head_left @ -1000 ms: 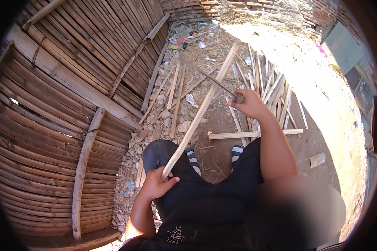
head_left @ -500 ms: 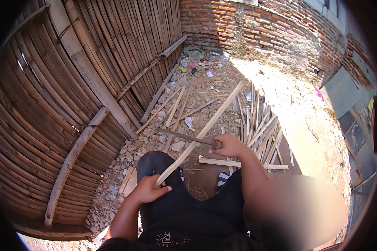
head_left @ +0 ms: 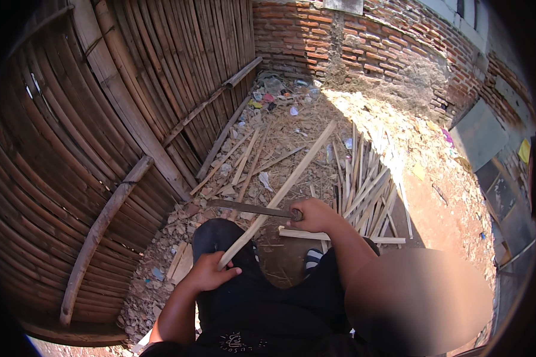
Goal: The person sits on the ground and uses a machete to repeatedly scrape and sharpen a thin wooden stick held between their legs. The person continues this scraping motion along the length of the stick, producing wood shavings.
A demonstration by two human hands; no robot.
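Note:
My left hand [head_left: 212, 272] is closed round the near end of a long pale bamboo strip [head_left: 299, 171], close to my left knee. The strip slants away from me, its far end up and to the right. In my right hand [head_left: 311, 215] is the handle of a machete [head_left: 247, 207]. Its dark blade points left and lies across the strip, about midway along; whether it cuts into the strip cannot be made out. Below my right hand a short pale piece of wood [head_left: 307, 234] lies on the ground.
A pile of split strips [head_left: 372, 196] lies right of centre, with loose sticks [head_left: 250, 156] on rubble further left. A bamboo wall [head_left: 178, 71] rises on the left, a brick wall [head_left: 375, 53] at the back. Grey panels [head_left: 481, 134] lean at the right.
My right hand and the machete have come down the strip toward me and slightly left, and more of the blade's flat side shows. My left hand keeps its grip on the near end.

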